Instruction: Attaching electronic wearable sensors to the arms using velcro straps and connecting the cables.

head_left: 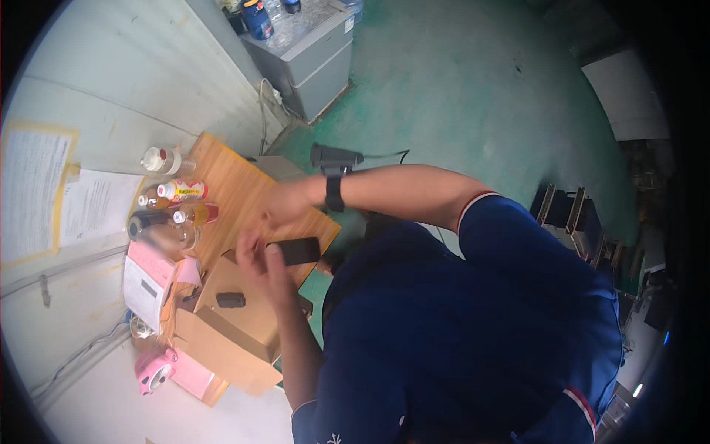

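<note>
My left hand [262, 270] is raised above the table beside an open cardboard box [222, 348], its fingers and thumb apart. A flat black phone-like slab [299, 251] lies right next to its thumb, which covers one end of it. I see no grip around the slab. Farther up, my right hand [285, 205] hangs over the wooden table [237, 174], blurred, with its fingers hard to make out. A black strap with a dark device [334, 159] is on my right wrist. Inside the box rests a small black object [231, 300].
Several bottles, one with a red and yellow label [183, 190], line the table's wall side. A pink folder [151, 277] with papers and a pink clock-like thing [157, 371] are farther down. A grey cabinet [318, 70] stands beyond, on the green floor [458, 89].
</note>
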Demonstrator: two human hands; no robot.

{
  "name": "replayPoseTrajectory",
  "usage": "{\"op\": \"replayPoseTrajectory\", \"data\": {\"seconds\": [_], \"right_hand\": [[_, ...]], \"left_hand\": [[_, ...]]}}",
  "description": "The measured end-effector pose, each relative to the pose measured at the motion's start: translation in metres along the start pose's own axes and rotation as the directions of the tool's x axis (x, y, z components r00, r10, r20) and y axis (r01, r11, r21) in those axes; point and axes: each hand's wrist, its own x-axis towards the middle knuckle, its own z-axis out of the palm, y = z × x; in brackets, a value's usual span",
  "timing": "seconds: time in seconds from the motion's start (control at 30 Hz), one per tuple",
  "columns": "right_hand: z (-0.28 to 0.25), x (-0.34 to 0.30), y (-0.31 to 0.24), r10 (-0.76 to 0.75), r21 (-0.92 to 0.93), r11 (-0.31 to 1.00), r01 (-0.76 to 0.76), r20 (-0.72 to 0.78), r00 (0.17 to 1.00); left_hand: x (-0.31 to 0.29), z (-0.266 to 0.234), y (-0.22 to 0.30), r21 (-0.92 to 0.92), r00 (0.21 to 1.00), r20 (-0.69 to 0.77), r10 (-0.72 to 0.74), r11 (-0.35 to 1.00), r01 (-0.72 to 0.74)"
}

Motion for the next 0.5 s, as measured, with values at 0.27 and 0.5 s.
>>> {"op": "replayPoseTrajectory", "data": {"seconds": [0.27, 0.5], "right_hand": [[-0.067, -0.024, 0.004, 0.378, 0.880, 0.473, -0.043, -0.159, 0.912], [-0.062, -0.036, 0.001, 0.313, 0.949, 0.314, -0.023, -0.081, 0.946]], "left_hand": [[-0.066, -0.041, -0.050, 0.114, 0.905, -0.027, -0.425, 0.898, 0.425], [-0.130, -0.073, -0.061, 0.226, 0.765, -0.190, -0.616, 0.731, 0.644]]}}
